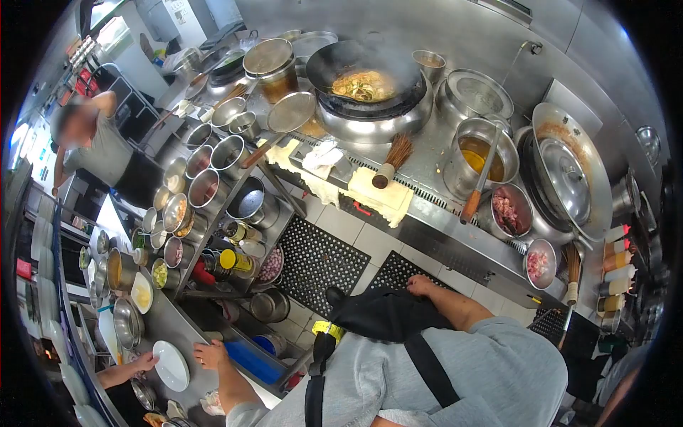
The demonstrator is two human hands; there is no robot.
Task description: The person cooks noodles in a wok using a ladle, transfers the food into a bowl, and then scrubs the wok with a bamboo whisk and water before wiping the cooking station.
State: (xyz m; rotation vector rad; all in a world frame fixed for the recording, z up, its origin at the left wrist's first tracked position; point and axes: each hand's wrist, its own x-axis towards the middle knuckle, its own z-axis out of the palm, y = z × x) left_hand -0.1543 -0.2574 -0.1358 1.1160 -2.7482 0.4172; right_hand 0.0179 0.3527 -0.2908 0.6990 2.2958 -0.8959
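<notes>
My left hand (208, 354) is over the edge of the steel counter (186, 334), fingers apart, just right of a white oval plate (171, 366). A small gap shows between hand and plate. Another person's hand (146, 362) reaches in from the left and grips the plate's far edge. My right hand (420, 285) hangs beside my black apron (388, 308), above the floor mat, its fingers curled in with nothing visible in them. On the stove ahead, a steaming wok (363, 60) holds cooked food (361, 85) that looks like noodles.
Pots and bowls of ingredients crowd the rack (203, 249) on the left. A bamboo brush (393, 158), a pot of yellow liquid (478, 158) with a ladle, and a bowl of raw meat (506, 211) line the stove. A co-worker (99, 142) stands farther left. Black mats (319, 260) cover the floor.
</notes>
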